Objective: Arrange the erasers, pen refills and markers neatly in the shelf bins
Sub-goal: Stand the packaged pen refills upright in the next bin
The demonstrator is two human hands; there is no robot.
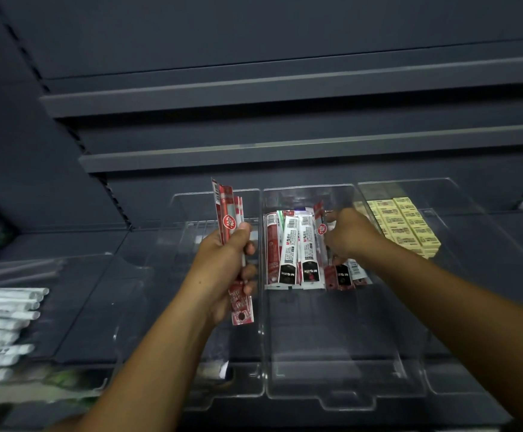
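Noted left hand (225, 263) at centre-left of frame, forearm entering from lower left, thumb uppermost. Found fingers curled tight round a bundle of red refill packs (228, 210), gripped near mid-length. Bundle near upright, long axis running bottom to top of frame with a slight lean left, hang-hole end down, held in front of the left bin (188, 210).

Recorded right hand (352, 235) just right of centre, forearm entering from lower right, reaching into the middle bin (266, 338). Thumb and fingertips closed in a pinch on a single red pack (321, 227), tilted, upper end toward top of frame.

Logged refill packs (297, 254) at rear of middle bin: slim, flat, glossy sleeves, white-and-black and red, side by side, long axes front to back, hang-hole ends toward bottom of frame. Bins of clear hard plastic, rectangular, with rounded corners.

Logged erasers (406, 226) in the right bin (459, 210): pale yellow blocks in tidy rows, right of centre. White markers (4, 310) at lower left, blurred, long axes left to right. Dark grey matte shelves (285, 88) across upper frame.
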